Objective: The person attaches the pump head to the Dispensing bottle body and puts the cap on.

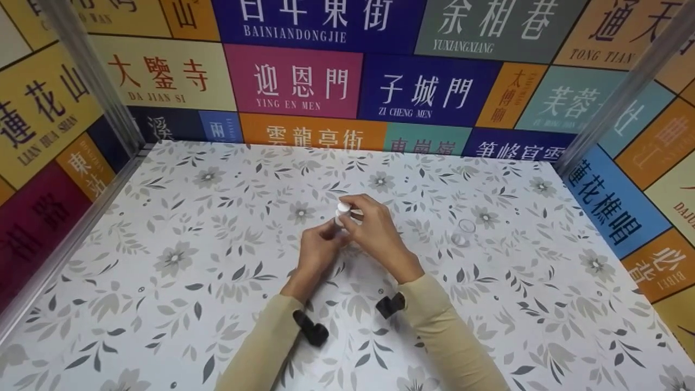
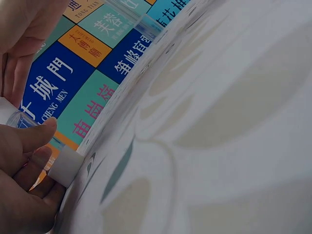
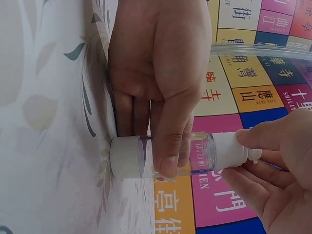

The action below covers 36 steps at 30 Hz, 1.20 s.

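A small clear pump bottle (image 3: 199,158) stands upright on the table between the two hands. It has a white base (image 3: 126,157) and a white pump top (image 3: 228,148) with a little spout. My left hand (image 1: 319,247) grips the clear body, thumb along one side, just above the base. Higher up, my right hand (image 1: 376,222) pinches the white pump top between thumb and fingers. In the left wrist view the base (image 2: 67,165) meets the table, while the top is partly cut off at the frame's edge. Fingers hide part of the body.
A clear, see-through cap or cup (image 1: 464,231) stands on the table to the right of my right hand. The table (image 1: 217,304) wears a white floral covering. Colourful panels with printed signs (image 1: 304,81) and clear posts (image 1: 613,103) border its back and sides.
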Each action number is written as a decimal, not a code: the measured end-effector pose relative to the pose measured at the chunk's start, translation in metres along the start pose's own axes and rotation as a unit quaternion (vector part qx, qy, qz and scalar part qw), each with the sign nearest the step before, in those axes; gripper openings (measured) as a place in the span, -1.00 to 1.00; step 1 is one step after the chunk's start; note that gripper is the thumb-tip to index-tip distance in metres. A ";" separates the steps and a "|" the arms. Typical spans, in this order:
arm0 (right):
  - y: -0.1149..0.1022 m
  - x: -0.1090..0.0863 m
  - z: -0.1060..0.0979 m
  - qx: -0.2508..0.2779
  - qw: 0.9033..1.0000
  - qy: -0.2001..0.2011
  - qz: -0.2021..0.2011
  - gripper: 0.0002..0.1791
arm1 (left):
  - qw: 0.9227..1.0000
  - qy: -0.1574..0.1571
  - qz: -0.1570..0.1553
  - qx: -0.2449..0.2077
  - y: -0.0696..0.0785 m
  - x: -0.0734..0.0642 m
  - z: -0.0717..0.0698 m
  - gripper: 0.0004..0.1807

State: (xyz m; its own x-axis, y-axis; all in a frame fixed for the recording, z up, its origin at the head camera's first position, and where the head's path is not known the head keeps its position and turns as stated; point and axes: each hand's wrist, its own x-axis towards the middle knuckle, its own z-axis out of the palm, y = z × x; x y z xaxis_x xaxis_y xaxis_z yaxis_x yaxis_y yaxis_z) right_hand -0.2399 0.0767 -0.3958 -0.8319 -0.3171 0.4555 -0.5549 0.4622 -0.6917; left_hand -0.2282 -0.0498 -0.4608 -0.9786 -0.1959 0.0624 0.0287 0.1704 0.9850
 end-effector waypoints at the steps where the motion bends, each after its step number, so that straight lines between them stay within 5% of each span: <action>1: 0.000 0.000 0.000 -0.002 1.000 0.000 -0.001 -0.67 | 1.000 0.001 -0.001 -0.002 0.000 0.000 0.000 -0.52; 36: -0.002 0.000 0.002 0.009 1.000 0.013 0.001 -0.68 | 1.000 0.001 0.005 0.006 0.000 0.000 0.000 -0.52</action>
State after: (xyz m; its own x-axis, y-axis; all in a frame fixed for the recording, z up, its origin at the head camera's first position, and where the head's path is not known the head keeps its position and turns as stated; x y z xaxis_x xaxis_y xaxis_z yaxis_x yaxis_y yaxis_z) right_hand -0.2386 0.0738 -0.3956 -0.8329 -0.2952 0.4681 -0.5534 0.4473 -0.7026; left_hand -0.2287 -0.0498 -0.4610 -0.9778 -0.1967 0.0726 0.0360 0.1835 0.9824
